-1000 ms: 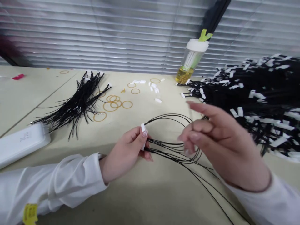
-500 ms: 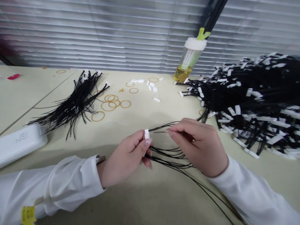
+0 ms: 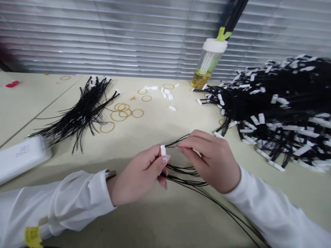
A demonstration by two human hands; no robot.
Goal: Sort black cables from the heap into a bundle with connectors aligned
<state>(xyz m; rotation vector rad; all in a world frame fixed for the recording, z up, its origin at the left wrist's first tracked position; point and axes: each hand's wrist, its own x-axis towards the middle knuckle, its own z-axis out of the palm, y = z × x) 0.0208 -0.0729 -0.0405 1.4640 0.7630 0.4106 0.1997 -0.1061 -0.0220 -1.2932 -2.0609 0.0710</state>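
Observation:
Between the thumb and fingers of my left hand [image 3: 142, 175] is a white plastic connector [image 3: 163, 150], held upright near the middle of the view. Several thin black wires [image 3: 182, 169] run out of its right side, bending toward the lower right. My right hand [image 3: 209, 158] is closed in a pinch on a single black wire [image 3: 170, 147] close to the connector's upper end. The wire's tip at the connector is too small to make out clearly. Part of the connector is hidden behind my left thumb.
A large pile of black wire harnesses [image 3: 279, 100] with white connectors lies at right. Loose black wires [image 3: 82, 108] lie at left beside a white device [image 3: 23, 158]. Rubber bands [image 3: 120, 112] and small white connectors [image 3: 167, 92] are scattered behind. A bottle [image 3: 209, 63] stands by the blinds.
My right hand has moved left, closer to the connector, with the pinched wire. The bare gap between wire and connector has shrunk. My left hand has stayed nearly still.

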